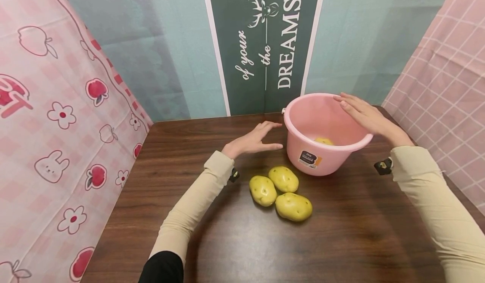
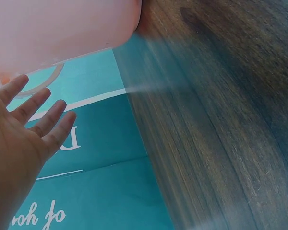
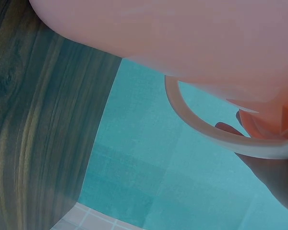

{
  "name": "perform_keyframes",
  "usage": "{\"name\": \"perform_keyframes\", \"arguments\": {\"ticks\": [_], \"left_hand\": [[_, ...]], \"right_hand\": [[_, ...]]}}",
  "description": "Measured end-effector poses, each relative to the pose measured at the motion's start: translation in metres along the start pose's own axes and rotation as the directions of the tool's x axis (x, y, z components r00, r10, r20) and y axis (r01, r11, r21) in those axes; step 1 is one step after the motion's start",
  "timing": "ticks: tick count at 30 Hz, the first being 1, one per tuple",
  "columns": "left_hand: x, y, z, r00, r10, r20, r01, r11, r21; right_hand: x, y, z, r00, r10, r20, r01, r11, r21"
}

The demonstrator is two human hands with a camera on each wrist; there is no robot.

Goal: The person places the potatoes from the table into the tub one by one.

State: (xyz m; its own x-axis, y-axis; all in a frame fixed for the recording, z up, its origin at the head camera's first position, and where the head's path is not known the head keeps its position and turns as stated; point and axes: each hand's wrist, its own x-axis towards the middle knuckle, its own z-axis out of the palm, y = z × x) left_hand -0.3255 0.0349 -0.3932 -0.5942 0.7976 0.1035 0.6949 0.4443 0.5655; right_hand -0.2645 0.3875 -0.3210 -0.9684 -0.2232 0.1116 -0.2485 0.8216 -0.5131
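A pink bucket (image 1: 329, 163) stands upright at the back right of the table, a dark label on its front. Inside it, part of a yellow potato (image 1: 323, 141) shows above the near rim. My right hand (image 1: 361, 115) lies over the bucket's right rim, fingers extended. The bucket's curved handle (image 3: 192, 119) crosses in front of that hand in the right wrist view. To the bucket's left, my left hand (image 1: 254, 142) reaches toward its wall with fingers spread and nothing in them. Three potatoes (image 1: 263, 191) lie grouped in front of the bucket.
The dark wooden table (image 1: 235, 249) meets a teal and green printed cloth (image 1: 178, 64) at its back edge. Patterned pink cloths hang on the left (image 1: 72, 148) and on the right (image 1: 443, 81).
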Motion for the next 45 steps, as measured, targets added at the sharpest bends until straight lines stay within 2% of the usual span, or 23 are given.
{"name": "perform_keyframes", "arguments": {"ticks": [20,29,39,45], "left_hand": [[-0.003,-0.001,0.007,0.999,-0.013,0.037,0.012,1.0,0.012],[-0.004,-0.002,0.013,0.999,0.001,0.053,-0.003,0.999,0.036],[-0.003,-0.004,0.019,0.998,0.039,0.048,-0.042,0.997,0.062],[-0.006,-0.005,0.022,0.997,0.033,0.064,-0.035,0.998,0.044]], "right_hand": [[-0.001,-0.001,0.0,1.0,-0.017,-0.005,0.017,1.0,0.013],[0.0,-0.001,0.0,1.0,0.01,0.003,-0.01,1.0,0.01],[-0.002,-0.001,0.0,1.0,-0.021,-0.007,0.021,1.0,0.014],[-0.001,0.001,0.0,1.0,-0.021,-0.007,0.021,1.0,0.02]]}}
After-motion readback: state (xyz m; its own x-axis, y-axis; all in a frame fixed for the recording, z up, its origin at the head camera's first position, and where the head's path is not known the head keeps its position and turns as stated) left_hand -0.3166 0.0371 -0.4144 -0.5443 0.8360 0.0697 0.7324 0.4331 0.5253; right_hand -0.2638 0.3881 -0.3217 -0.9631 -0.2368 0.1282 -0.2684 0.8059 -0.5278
